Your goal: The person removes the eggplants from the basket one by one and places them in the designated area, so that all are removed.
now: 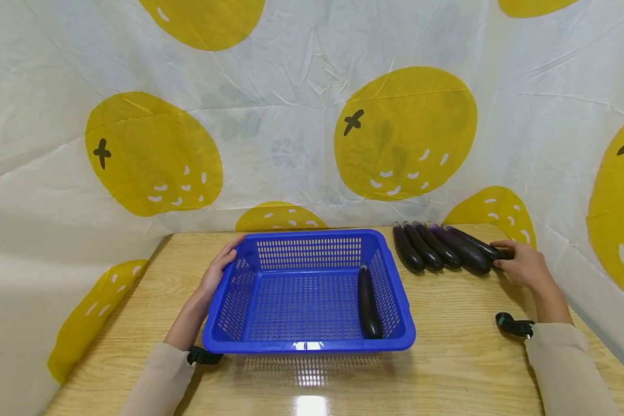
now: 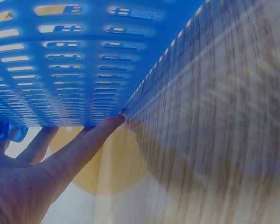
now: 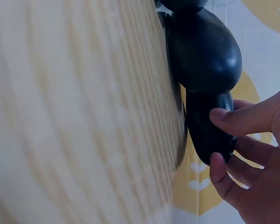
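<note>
A blue plastic basket [image 1: 307, 346] with slotted walls stands on the table, and one dark purple eggplant [image 1: 369, 303] lies along the right side inside it. My left hand [image 1: 218, 268] rests against the basket's left side near the far corner. In the left wrist view its fingers [image 2: 91, 147] reach out straight along the slotted wall. Over at the far right, my right hand [image 1: 522, 263] holds the lower end of the outermost eggplant [image 3: 207, 126] between thumb and fingers. That eggplant lies against a row of several others [image 1: 442, 248].
The wooden table [image 1: 457, 346] bears the basket and the row of eggplants. A white cloth with yellow fruit prints [image 1: 291, 144] hangs behind the table and down its sides. Dark wrist cameras [image 1: 515, 326] sit on both wrists.
</note>
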Available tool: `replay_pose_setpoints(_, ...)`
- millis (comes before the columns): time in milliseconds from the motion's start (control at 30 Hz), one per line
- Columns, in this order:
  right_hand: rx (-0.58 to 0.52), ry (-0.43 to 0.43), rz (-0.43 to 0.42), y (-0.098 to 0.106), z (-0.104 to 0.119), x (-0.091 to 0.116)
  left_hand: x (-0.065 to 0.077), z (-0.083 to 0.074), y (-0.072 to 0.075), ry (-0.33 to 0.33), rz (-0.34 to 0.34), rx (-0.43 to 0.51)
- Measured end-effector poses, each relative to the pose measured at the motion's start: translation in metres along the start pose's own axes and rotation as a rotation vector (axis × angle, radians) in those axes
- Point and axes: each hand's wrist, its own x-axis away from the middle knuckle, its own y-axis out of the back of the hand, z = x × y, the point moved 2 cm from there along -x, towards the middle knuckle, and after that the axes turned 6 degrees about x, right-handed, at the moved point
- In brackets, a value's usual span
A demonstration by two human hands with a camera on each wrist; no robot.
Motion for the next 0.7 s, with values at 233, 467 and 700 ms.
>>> replay_pose_setpoints(233,-0.013,0.017,-0.015,-0.0004,0.0058,-0.0022,-0.0003,0.0003,0.0008,0.002,-0.001,0.003)
replay_pose_setpoints(467,-0.041,0.028,0.004,-0.0013,0.0060,-0.0017,0.0004,-0.0003,0.0007,0.004,-0.003,0.006)
replay_pose_setpoints(700,-0.065,0.030,0.013,-0.0026,0.0052,-0.0012,0.0010,-0.0013,-0.0003,0.009,-0.006,-0.001)
